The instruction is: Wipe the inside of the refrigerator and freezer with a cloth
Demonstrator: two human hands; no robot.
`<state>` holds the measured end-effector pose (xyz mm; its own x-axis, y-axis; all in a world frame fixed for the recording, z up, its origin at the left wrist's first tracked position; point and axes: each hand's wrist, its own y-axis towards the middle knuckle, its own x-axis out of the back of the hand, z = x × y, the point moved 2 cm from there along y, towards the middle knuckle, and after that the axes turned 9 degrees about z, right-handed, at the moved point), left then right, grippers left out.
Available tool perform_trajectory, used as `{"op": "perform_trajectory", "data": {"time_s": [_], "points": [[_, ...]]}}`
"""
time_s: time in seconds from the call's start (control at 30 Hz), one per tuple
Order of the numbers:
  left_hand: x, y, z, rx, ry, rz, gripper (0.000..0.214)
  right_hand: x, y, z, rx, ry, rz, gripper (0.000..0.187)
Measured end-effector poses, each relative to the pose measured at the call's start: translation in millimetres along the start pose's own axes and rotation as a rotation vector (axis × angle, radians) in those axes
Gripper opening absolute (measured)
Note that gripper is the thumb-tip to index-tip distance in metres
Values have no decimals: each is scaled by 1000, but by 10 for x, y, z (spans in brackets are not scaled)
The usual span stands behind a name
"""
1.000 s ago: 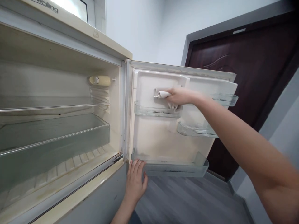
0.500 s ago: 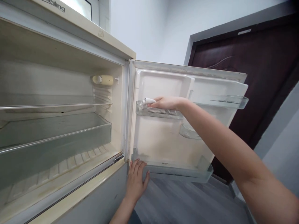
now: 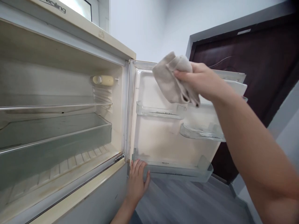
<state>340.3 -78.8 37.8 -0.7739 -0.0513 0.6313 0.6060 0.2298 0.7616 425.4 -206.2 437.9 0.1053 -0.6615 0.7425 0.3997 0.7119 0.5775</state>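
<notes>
My right hand [image 3: 198, 77] is closed around a folded beige cloth [image 3: 169, 79], held up in front of the upper part of the open fridge door [image 3: 161, 137]. The cloth hangs clear of the upper left door shelf [image 3: 161, 111], a see-through bin with dark lettering. Low on the door's hinge side, my left hand [image 3: 137, 180] rests its outstretched fingers against the end of the long bottom door bin [image 3: 177, 173], the thumb apart.
To the left is the fridge interior with a glass shelf [image 3: 53, 101], a clear drawer [image 3: 58, 143] and a cream thermostat housing [image 3: 106, 80]. Another door bin [image 3: 202, 132] juts out at the right. Behind the fridge door stands a dark red door [image 3: 263, 68]. Grey flooring [image 3: 177, 202] lies below.
My right hand has lifted the cloth out of the upper left door shelf, up and to the right, and more of the cloth shows. My left hand has stayed in place.
</notes>
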Motion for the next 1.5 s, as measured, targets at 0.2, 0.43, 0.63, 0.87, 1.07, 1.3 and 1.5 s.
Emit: {"op": "perform_trajectory", "data": {"time_s": [0.2, 0.43, 0.63, 0.87, 1.07, 1.3, 1.5], "points": [[37, -11, 22, -13, -15, 6, 31, -1247, -170, 173, 385, -657, 126, 52], [113, -10, 78, -47, -9, 60, 37, -1549, -125, -234, 552, -902, -53, 59], [137, -7, 65, -40, -43, 80, 39, -1200, -313, -551, 444, -912, -20, 63], [78, 9, 29, -30, -90, 91, 40, -864, -561, -1077, 236, -828, -27, 58], [-19, -1, -10, 1, -100, 66, 40, -1139, -619, -1140, 196, -808, -10, 60], [30, -8, -8, 19, -89, 64, 39, -1606, -403, -739, 580, -698, 294, 70], [88, -45, 73, -14, -98, 65, 40, -1819, -262, -574, 613, -603, 333, 69]]}}
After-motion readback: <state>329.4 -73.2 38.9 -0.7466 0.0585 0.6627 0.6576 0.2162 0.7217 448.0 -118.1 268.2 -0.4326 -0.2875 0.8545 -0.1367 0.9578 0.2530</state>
